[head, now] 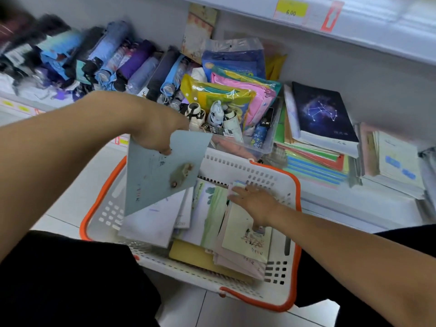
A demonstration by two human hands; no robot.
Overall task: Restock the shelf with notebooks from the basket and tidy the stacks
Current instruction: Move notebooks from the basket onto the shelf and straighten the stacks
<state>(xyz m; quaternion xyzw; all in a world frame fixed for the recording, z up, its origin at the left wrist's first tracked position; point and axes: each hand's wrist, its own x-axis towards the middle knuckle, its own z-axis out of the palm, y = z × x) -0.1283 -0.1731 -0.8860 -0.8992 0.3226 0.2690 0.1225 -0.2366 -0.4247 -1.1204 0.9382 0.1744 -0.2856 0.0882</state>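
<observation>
Folded umbrellas (99, 60) crowd the upper left, packaged raincoats (236, 90) fill a clear bin (264, 147) at centre, and a yellow price tag (291, 9) sits top right.

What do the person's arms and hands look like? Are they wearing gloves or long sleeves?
No gloves and no long sleeves. Both forearms are bare from elbow to fingertips. The left hand and the right hand are bare too. I see no watch or bracelet on either wrist, and the picture is too blurry to tell about rings. Black clothing shows at the bottom, near the person's body.

Clear bin (266, 147) crowds basket (292, 182) far rim; shelf stacks (316, 147) beside.
</observation>
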